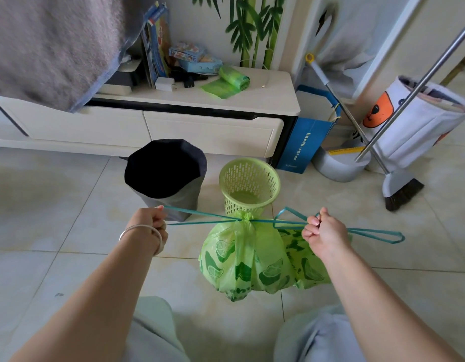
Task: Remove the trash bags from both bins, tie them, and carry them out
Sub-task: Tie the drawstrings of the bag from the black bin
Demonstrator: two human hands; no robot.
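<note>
Fingers (313,221) of the right hand (324,235) are curling tight, pinching the drawstring (200,218); those of the left hand (150,222) are doing the same, closed in a fist around the other end. Both hands are pulling the teal cord sideways, taut, away from the cinched neck (244,217) of the bag (242,259). Bag is hanging between the hands just above the floor (69,257), in front of the green bin (249,182), which is sitting bare of liner. A second green bag (304,257) is lying touching it on the right, partly hidden behind the right wrist. Black bin (166,173) is standing just left of the green one, dark liner apparently in place (cannot tell what is inside it). Judgement: bag is thin, soft film, bulging low, light to moderate in weight; the film will likely stretch or tear if grabbed by the belly, so the best hold is the cord loops or the gathered neck. Cord is narrow and may be biting into the fingers under load. Open tile is lying toward the left and toward the knees; to the right the broom (398,189) and dustpan (338,165) are crowding the corner, and the cabinet (213,131) edge is closing off the far side, so the lift seems clearest straight up and back.
</note>
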